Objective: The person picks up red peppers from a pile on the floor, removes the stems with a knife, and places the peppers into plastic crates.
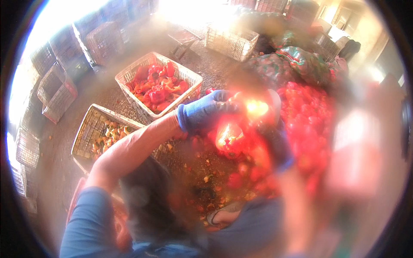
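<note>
My left hand (211,108), in a blue knitted glove with a dark coated palm, grips red bell pepper flesh (237,96) in front of me. Strong glare whitens part of it. Just below, a cut red pepper (229,137) shows its pale inside. On the right side of these peppers is my right hand (273,137), in a similar glove, blurred and partly lost in red glare. A pale rounded edge (276,103) shows above it; I cannot tell whether this is a tool. What the right fingers close on is unclear.
A pale plastic crate (190,75) holds red pepper pieces. Nearer left, another crate (82,138) contains pepper cores. A large heap of red peppers (306,125) lies right, below filled mesh sacks (300,61). Scraps litter the floor by my sandalled foot (222,216). A low stool (184,37) stands behind.
</note>
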`<action>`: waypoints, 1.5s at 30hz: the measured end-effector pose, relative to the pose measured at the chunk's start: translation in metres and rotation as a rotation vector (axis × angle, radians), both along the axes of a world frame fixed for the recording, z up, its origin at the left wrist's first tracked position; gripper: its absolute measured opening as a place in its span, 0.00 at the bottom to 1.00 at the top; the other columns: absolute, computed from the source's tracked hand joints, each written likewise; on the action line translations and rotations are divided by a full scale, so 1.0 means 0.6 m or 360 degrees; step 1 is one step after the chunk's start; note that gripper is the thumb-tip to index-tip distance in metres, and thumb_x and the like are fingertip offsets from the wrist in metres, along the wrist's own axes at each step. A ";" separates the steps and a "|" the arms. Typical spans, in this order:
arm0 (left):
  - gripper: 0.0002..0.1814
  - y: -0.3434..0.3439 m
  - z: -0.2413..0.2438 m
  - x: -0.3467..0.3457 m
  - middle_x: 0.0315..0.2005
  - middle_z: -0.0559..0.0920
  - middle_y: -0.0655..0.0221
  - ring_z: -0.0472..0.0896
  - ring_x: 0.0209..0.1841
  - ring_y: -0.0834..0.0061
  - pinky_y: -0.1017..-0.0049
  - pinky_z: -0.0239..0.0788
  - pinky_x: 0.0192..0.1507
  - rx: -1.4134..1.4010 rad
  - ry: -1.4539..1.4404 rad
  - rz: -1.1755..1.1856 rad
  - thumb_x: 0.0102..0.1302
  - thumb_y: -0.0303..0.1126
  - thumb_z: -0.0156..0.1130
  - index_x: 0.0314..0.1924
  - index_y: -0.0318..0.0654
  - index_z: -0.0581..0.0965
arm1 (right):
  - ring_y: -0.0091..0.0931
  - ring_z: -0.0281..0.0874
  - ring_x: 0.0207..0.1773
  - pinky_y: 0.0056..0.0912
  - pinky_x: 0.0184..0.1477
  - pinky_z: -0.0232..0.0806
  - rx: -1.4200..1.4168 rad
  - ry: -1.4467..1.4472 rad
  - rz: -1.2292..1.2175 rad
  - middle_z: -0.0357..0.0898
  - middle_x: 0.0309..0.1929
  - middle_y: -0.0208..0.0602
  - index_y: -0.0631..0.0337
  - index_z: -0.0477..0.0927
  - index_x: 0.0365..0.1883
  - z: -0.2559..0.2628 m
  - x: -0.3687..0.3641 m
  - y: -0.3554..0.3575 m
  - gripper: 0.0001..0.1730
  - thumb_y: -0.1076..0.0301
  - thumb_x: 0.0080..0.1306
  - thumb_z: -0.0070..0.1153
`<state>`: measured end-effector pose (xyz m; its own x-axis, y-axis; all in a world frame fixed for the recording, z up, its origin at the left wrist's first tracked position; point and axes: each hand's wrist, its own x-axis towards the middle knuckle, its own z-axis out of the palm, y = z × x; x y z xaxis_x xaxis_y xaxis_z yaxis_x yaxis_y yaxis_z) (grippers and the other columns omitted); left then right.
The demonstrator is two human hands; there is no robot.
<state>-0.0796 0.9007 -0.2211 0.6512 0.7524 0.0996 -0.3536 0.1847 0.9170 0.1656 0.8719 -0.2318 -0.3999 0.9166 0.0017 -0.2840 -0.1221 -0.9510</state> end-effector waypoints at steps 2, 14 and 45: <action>0.30 -0.015 0.042 0.021 0.61 0.79 0.66 0.82 0.52 0.78 0.71 0.77 0.55 0.0348 0.0315 0.0075 0.70 0.32 0.67 0.69 0.37 0.71 | 0.22 0.79 0.44 0.26 0.48 0.74 0.0120 0.0059 -0.0027 0.82 0.43 0.31 0.64 0.80 0.49 0.021 0.010 -0.001 0.12 0.77 0.67 0.62; 0.33 -0.016 0.013 0.008 0.40 0.83 0.64 0.77 0.38 0.79 0.72 0.72 0.47 0.1365 0.0900 0.0335 0.66 0.25 0.69 0.71 0.41 0.72 | 0.20 0.77 0.52 0.27 0.53 0.72 0.0311 0.0008 0.0110 0.79 0.52 0.30 0.65 0.74 0.66 0.012 -0.002 -0.011 0.24 0.74 0.72 0.58; 0.32 -0.310 -0.040 -0.497 0.58 0.81 0.60 0.82 0.57 0.65 0.67 0.74 0.61 0.0382 0.2774 0.0783 0.59 0.34 0.67 0.66 0.43 0.76 | 0.28 0.78 0.61 0.33 0.62 0.71 0.0620 -0.1088 -0.0290 0.82 0.60 0.43 0.64 0.81 0.61 -0.055 0.020 0.018 0.20 0.63 0.78 0.49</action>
<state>-0.3780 0.7149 -0.2453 -0.1322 0.9591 -0.2504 0.9499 0.1948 0.2446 0.1775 0.8824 -0.2650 -0.2725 0.9514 0.1433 0.3924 0.2459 -0.8863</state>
